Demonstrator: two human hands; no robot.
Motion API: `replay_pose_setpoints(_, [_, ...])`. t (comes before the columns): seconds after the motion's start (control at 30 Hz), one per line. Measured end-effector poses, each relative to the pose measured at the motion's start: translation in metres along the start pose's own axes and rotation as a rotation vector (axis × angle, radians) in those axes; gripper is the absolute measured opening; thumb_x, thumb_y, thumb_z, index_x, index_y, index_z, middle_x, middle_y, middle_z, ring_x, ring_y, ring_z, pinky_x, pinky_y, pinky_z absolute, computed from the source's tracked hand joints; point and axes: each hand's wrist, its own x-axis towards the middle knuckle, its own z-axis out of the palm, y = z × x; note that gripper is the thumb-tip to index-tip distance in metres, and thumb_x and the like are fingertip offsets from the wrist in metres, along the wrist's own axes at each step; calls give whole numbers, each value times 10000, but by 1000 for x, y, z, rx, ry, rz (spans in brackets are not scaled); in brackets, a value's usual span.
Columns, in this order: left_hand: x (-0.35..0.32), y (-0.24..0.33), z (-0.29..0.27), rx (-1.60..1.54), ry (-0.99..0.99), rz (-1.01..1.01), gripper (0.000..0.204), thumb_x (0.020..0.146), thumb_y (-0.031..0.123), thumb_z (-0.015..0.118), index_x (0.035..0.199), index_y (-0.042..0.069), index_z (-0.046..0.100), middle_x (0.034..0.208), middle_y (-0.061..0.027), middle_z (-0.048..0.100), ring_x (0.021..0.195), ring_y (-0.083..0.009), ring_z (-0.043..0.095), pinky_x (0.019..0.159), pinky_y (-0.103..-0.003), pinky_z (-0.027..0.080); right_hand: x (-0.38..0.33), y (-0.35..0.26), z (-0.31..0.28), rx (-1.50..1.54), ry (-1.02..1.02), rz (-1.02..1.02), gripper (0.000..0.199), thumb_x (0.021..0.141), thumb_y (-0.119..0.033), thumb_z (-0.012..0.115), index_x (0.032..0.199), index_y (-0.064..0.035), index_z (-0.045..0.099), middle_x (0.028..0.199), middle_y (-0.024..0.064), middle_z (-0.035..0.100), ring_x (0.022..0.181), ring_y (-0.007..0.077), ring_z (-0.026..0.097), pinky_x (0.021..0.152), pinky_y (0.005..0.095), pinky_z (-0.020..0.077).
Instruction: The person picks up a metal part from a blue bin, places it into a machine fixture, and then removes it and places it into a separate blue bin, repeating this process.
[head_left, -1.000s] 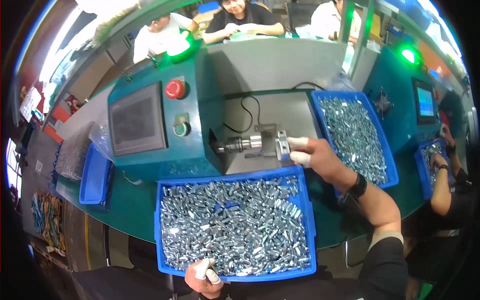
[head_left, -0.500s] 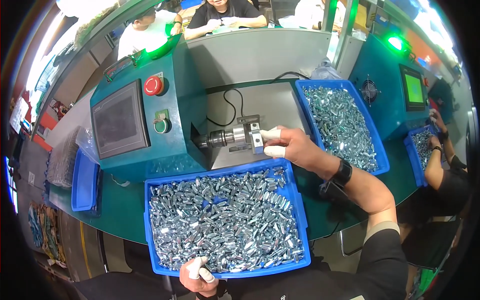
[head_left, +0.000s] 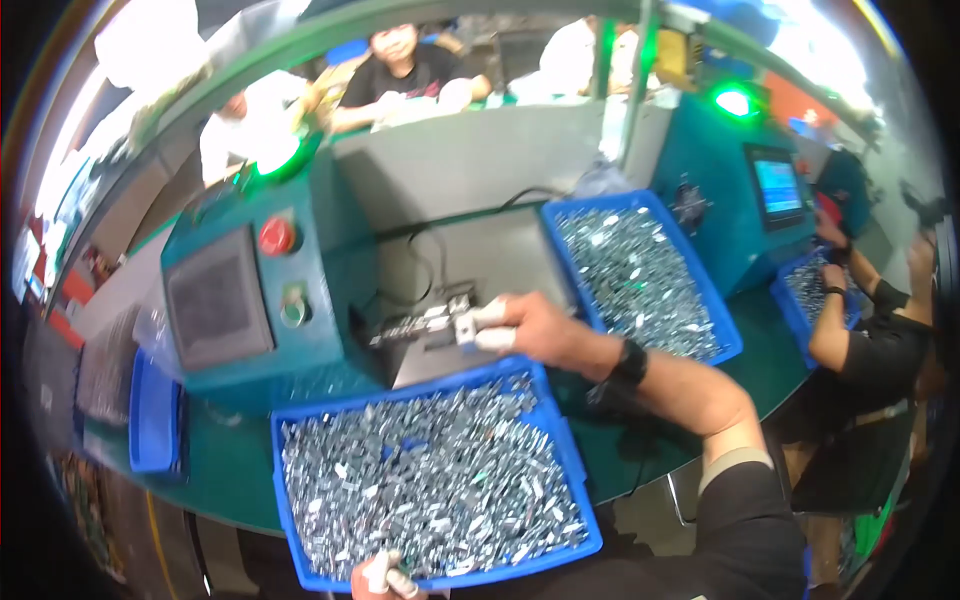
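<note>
My right hand (head_left: 530, 328) reaches over the near blue tray (head_left: 560, 430) and pinches a small metal part against the metal fixture (head_left: 420, 326) on the grey machine bed. Its fingertips wear white cots. My left hand (head_left: 385, 578) shows at the bottom edge, by the tray's front rim, with its taped fingers closed on a small metal part. The near tray is full of several small shiny metal parts (head_left: 430, 485). A second blue tray (head_left: 720, 345) of the same parts lies to the right of my right hand.
A teal machine housing with a dark screen (head_left: 218, 310), a red button (head_left: 277, 236) and a green button (head_left: 293, 306) stands left of the fixture. A person at the right (head_left: 860, 340) reaches into another blue tray. Other people sit beyond the machine.
My right hand has stayed at the fixture with the part. The view has shifted, so the trays and machine sit a little further right and lower in the picture.
</note>
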Motion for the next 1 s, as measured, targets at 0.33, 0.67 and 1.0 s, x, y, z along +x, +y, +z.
replay_pose_setpoints(0.33, [-23,17,-39,112,-20,15,235,984,58,552,1086,-60,728,879,-207,740,682,-397,675,625,-473,555,-6,16,10,92,69,65,397,979,-253,776,1344,-99,746,972,23,673,792,94,592,719,274,501])
replay_pose_setpoints(0.67, [-35,9,-30,98,114,-55,229,1039,169,556,1107,4,698,816,-96,744,706,-277,676,658,-386,530,4,25,2,126,9,154,336,1027,-176,710,1350,-90,742,1084,13,701,878,91,607,751,265,523])
replay_pose_setpoints(1.0, [-36,14,-25,119,115,-82,254,1048,163,553,1120,-14,720,800,-108,725,707,-259,657,662,-373,517,-3,19,-5,201,84,163,336,1001,-166,722,1294,-3,745,1051,63,767,842,115,667,704,267,552])
